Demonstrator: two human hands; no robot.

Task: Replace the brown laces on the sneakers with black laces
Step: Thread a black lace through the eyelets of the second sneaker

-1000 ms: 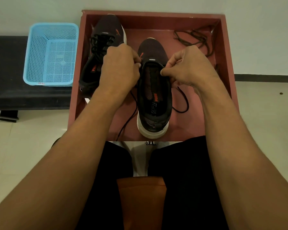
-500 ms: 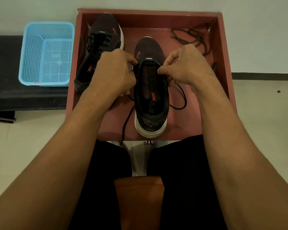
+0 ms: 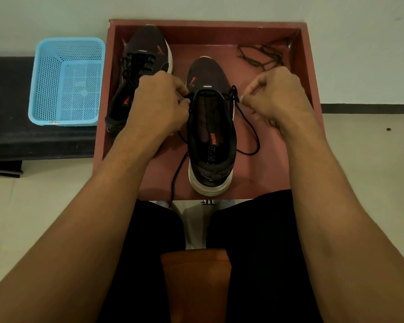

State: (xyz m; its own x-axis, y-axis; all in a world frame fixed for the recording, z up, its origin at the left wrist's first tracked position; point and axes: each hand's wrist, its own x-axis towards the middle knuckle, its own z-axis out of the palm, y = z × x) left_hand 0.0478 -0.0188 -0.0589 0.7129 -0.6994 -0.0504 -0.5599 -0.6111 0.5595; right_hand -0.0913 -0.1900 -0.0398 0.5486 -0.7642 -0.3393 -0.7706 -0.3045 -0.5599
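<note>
A pale wall and a pale tiled floor lie behind a red tray [image 3: 208,22] set before the person's knees. There are two dark sneakers in the tray. The near sneaker [image 3: 210,136] stands in the tray's middle, heel toward the person. Its insole reads "PUMA" in orange beside white letters that begin "SOFT"; the rest cannot be read. The far sneaker [image 3: 147,50] lies along the tray's left wall, already laced in black. Each toe carries one orange cat logo.

One black lace [image 3: 250,127] runs through the near sneaker's top eyelets, with two loose ends, one trailing over the tray's near edge and one looping on the tray floor to the right. The left hand [image 3: 159,103] has its fingers curled, pinching the lace at the left eyelets. The right hand's [image 3: 275,94] thumb and forefinger pinch the lace, drawn out to the right.

One tangle of brown laces [image 3: 261,55] lies in the tray's far right corner; how many cannot be told. Left of the tray, one blue basket [image 3: 44,85] sits on a black worktop [image 3: 9,113].
</note>
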